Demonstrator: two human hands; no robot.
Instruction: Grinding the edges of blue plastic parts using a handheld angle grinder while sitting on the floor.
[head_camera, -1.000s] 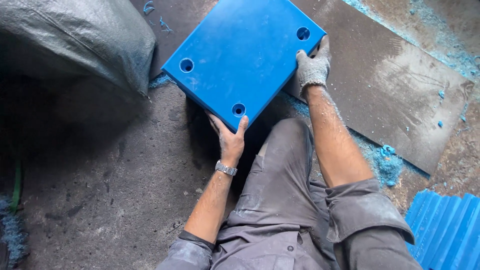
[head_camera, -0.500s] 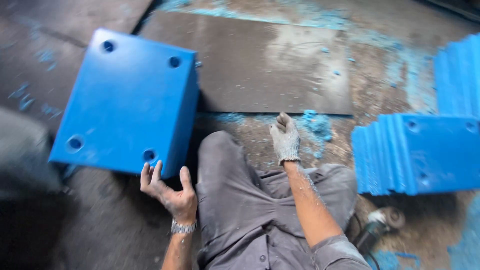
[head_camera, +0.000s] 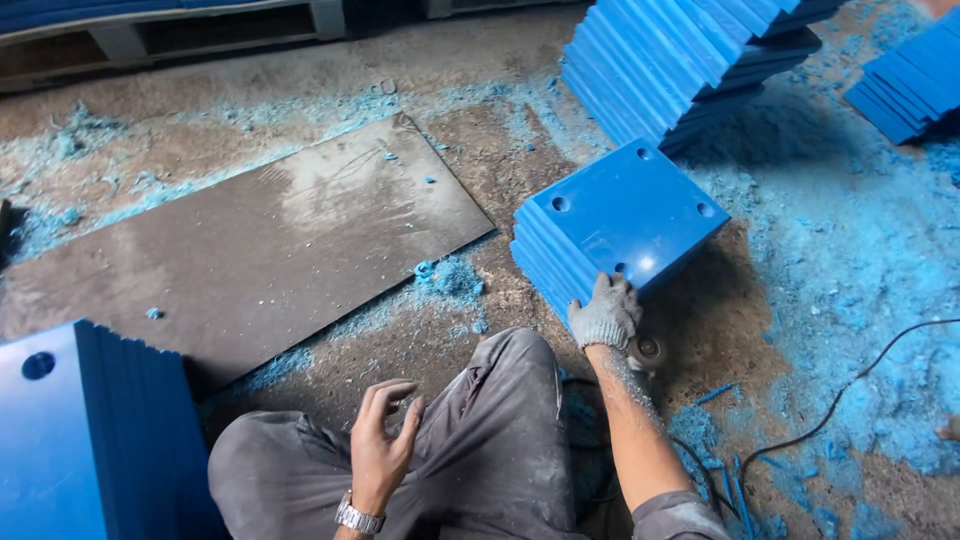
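The left hand (head_camera: 383, 440) is hovering bare over the lap, its fingers loosely curled and a little apart, gripping nothing, with a metal wristwatch (head_camera: 358, 518) sitting at the wrist and the grey trousers (head_camera: 480, 450) lying just beneath and to its right. Farther left, at the lower edge of the view, a stack of blue plates (head_camera: 85, 430) is standing well apart from that hand, one round hole showing in its top face. Behind it a dark, dusty sheet (head_camera: 250, 250) is lying flat on the concrete floor (head_camera: 200, 90), with blue shavings (head_camera: 450, 280) gathering along its near edge. Moving right, the right hand (head_camera: 604, 316), wearing a grey knitted glove, is resting on the near corner of a low pile of square blue plates (head_camera: 620, 225), the fingers bent over the edge of the top plate and touching it; whether they are actually clamping it cannot be told from here. That pile is lying on the floor just ahead of the right knee, its top face showing holes near the corners. Just below the gloved hand a small round metal part (head_camera: 648, 349) is peeking out, too hidden to identify. Behind the pile, a taller slanting stack of blue plates (head_camera: 690, 60) is leaning toward the top edge, and a black cable (head_camera: 850, 390) is trailing across the shavings on the far right.
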